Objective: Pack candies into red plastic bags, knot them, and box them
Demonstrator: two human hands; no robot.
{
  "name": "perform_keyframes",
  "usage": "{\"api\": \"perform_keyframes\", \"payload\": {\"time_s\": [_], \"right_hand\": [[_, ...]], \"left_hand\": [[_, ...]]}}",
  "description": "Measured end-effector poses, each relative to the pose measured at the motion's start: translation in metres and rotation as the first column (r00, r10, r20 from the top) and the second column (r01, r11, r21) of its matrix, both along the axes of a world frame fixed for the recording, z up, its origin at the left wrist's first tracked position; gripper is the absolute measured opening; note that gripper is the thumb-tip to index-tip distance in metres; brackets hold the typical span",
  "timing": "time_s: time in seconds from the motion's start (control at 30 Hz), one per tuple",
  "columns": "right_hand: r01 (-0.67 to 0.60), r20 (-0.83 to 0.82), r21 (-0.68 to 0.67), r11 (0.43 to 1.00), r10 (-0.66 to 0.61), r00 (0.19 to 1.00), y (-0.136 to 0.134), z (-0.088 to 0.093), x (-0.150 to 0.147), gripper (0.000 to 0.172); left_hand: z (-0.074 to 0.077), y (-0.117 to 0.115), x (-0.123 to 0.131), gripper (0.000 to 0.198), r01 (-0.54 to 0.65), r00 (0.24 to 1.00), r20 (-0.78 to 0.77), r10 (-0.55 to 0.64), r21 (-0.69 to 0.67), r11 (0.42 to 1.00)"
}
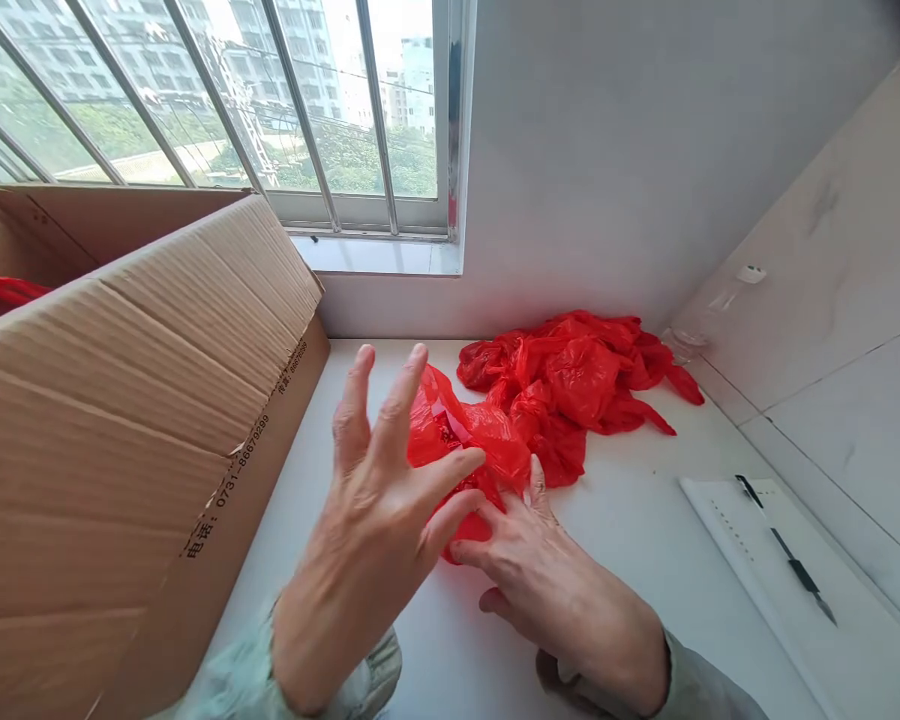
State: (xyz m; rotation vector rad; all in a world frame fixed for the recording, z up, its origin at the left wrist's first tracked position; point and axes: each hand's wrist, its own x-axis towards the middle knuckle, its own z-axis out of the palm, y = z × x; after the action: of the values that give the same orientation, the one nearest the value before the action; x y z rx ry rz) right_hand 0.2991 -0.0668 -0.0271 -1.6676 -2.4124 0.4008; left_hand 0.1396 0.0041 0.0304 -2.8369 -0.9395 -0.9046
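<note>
My left hand is raised with its fingers spread apart and nothing held in them. It hovers above a crumpled red plastic bag on the white tabletop. Against the near right side of this bag lies my right hand, fingers apart and touching the plastic, thumb held away from them. Some of its fingertips are hidden by the bag and by the left hand. A darker printed patch shows through the thin red film. More crumpled red bags are heaped just behind, against the wall.
A large open cardboard box fills the left side, with a bit of red plastic inside. At the right lie a white board and a black-and-clear pen. A clear bottle stands in the back corner. A barred window is behind.
</note>
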Motion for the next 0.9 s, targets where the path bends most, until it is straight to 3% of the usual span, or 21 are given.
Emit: {"api": "perform_keyframes", "payload": {"time_s": [0.07,0.17,0.23,0.3,0.43,0.53,0.6,0.7,0.8,0.9], "right_hand": [[-0.031,-0.006,0.015,0.999,0.031,1.0,-0.001,-0.002,-0.001,0.037],[0.003,0.055,0.048,0.999,-0.006,0.998,-0.002,-0.007,0.002,0.035],[0.074,0.11,0.098,0.993,-0.084,0.99,0.001,-0.012,0.007,0.033],[0.159,0.142,0.158,0.974,-0.182,0.973,0.004,-0.014,0.014,0.035],[0.284,0.122,0.226,0.932,-0.316,0.941,0.009,-0.007,0.022,0.037],[0.319,0.088,0.248,0.915,-0.349,0.933,0.008,-0.003,0.028,0.039],[0.332,0.108,0.278,0.902,-0.372,0.922,0.007,-0.003,0.033,0.039],[0.346,0.169,0.336,0.876,-0.418,0.892,0.006,-0.005,0.041,0.035],[0.364,0.175,0.399,0.842,-0.459,0.871,0.008,-0.002,0.045,0.038],[0.354,0.113,0.474,0.806,-0.454,0.884,0.008,0.004,0.045,0.052]], "left_hand": [[-0.012,0.004,0.015,0.015,-0.062,0.995,-0.074,0.063,0.017,0.998],[-0.026,0.018,0.024,0.018,-0.261,0.935,-0.244,0.256,0.012,0.965],[-0.028,0.029,0.021,0.027,-0.387,0.865,-0.329,0.38,0.047,0.921],[-0.023,0.036,0.013,0.038,-0.446,0.815,-0.388,0.43,0.052,0.894],[-0.014,0.037,-0.012,0.044,-0.482,0.76,-0.529,0.378,-0.067,0.874],[-0.022,0.028,-0.038,0.035,-0.494,0.727,-0.564,0.391,-0.034,0.869],[-0.028,0.021,-0.055,0.039,-0.435,0.78,-0.514,0.357,-0.034,0.9],[-0.029,0.012,-0.069,0.044,-0.259,0.879,-0.454,0.147,-0.195,0.946],[-0.022,0.008,-0.07,0.038,-0.21,0.891,-0.453,0.033,-0.346,0.915],[-0.018,0.007,-0.067,0.046,-0.218,0.9,-0.434,0.046,-0.356,0.909]]}}
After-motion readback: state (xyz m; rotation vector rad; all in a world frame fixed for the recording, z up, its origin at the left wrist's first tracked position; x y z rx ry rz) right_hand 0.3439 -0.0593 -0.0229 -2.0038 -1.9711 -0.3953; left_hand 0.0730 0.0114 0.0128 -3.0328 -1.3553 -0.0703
